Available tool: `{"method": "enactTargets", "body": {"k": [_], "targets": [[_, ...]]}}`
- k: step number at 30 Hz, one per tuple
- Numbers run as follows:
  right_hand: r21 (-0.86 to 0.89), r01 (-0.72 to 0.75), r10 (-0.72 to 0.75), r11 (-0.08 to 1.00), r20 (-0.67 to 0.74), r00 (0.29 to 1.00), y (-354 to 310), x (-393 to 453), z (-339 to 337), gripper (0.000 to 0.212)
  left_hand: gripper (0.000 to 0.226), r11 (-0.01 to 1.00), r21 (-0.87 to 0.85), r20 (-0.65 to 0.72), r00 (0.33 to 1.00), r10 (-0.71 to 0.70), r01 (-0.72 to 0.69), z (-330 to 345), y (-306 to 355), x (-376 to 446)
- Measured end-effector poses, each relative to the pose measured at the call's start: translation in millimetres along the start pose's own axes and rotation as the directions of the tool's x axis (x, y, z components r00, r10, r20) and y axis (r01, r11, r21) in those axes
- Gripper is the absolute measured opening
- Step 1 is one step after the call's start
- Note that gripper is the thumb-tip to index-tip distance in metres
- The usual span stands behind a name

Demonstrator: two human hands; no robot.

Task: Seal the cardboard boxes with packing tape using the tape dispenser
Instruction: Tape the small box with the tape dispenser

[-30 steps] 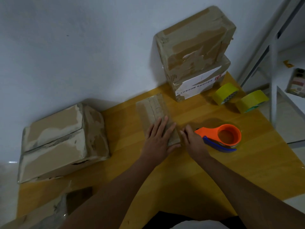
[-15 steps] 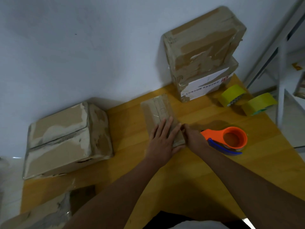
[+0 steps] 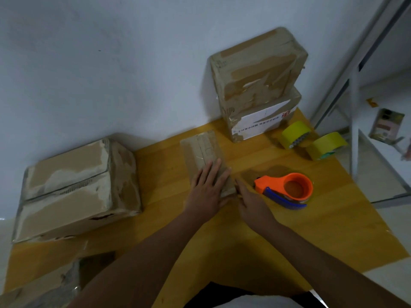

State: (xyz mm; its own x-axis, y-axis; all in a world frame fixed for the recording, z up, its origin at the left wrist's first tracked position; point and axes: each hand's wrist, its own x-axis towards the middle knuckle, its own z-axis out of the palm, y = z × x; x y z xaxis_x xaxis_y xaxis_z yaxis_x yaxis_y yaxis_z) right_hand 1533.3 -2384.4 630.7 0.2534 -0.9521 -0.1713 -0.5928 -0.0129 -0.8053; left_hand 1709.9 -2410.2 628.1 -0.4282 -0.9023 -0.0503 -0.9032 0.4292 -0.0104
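A small flat cardboard box [image 3: 203, 150] lies in the middle of the yellow wooden table [image 3: 333, 230]. My left hand [image 3: 208, 190] rests flat on its near end, fingers spread. My right hand [image 3: 251, 202] touches the box's near right corner with its fingertips and holds nothing. The orange tape dispenser [image 3: 289, 188] with a blue handle lies on the table just right of my right hand, apart from it.
A large taped box [image 3: 73, 187] sits at the left. Two stacked boxes [image 3: 258, 85] stand against the wall at the back. Two yellow tape rolls [image 3: 295, 133] [image 3: 327, 145] lie at the back right. Another box [image 3: 40, 290] is at the near left corner. A metal frame [image 3: 355, 107] stands right of the table.
My right hand has moved in to the small box's near right corner. My left hand stays flat on the box. The view has shifted a little.
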Motion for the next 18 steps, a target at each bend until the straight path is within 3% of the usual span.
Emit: {"method": "enactTargets", "body": {"k": [2,5,7,13,16,18], "targets": [[-0.035,0.015,-0.015,0.999,0.018,1.000,-1.8,7.3,-5.5,0.058,0.081,1.000,-0.003,0.004,1.000,0.002,-0.002,-0.3,-0.1,1.0],[-0.288,0.053,-0.031,0.956,0.079,0.996,0.9,18.0,-12.4,0.052,0.085,1.000,0.015,0.010,1.000,-0.010,0.010,0.7,-0.1,1.9],[-0.361,0.031,0.013,0.932,0.118,0.993,2.2,22.3,-15.2,0.051,0.084,1.000,0.015,0.013,1.000,-0.011,0.011,-0.9,0.4,2.7],[-0.338,-0.001,0.047,0.941,0.127,0.991,3.3,18.4,-24.8,0.036,0.088,0.999,-0.038,0.025,1.000,-0.003,0.004,-4.2,0.6,1.4],[-0.304,-0.019,0.035,0.952,0.047,0.998,1.3,6.1,-34.0,0.023,0.099,0.996,-0.087,0.075,0.997,0.001,0.006,-8.8,-0.8,0.5],[-0.276,0.053,-0.068,0.960,-0.048,0.997,-6.2,-1.7,-38.1,0.015,0.089,0.975,-0.219,0.151,0.988,-0.015,0.048,-13.5,-4.0,7.0]]}}
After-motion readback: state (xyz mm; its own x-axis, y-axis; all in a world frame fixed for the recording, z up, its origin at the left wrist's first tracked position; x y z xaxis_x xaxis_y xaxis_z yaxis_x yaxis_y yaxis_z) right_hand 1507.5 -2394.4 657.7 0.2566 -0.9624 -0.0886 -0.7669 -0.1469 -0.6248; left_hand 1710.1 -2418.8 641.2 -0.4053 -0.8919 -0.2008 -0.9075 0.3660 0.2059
